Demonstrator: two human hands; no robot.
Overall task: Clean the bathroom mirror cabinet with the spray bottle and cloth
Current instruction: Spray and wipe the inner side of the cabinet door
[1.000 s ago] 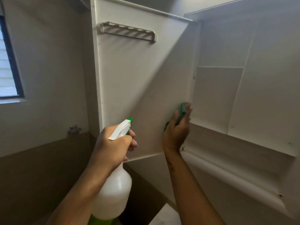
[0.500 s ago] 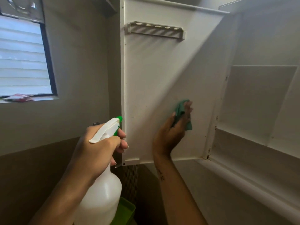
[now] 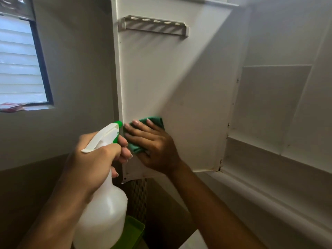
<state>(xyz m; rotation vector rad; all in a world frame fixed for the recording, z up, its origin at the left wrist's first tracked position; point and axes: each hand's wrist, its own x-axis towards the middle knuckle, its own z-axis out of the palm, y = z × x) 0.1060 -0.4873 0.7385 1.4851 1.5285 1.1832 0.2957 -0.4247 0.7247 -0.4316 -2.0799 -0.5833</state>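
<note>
At door's [image 3: 161, 78] lower left edge: right hand [image 3: 152, 146] flat-fingered, pressing green cloth [image 3: 154, 121]; left hand [image 3: 93, 159] gripping white spray bottle [image 3: 102, 209].

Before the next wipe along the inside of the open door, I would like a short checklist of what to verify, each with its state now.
1. Cloth lies against the cabinet door under the right hand: ok.
2. Left hand grips the spray bottle at its neck: ok.
3. Nozzle points at the door and not at the face: ok.
4. Lower edge and hinge side of the door free of dark specks: not ok, spots show there.
5. Door surface wet enough to wipe: cannot tell.
6. Rack near the door's top is clear of the hand's path: ok.
</note>
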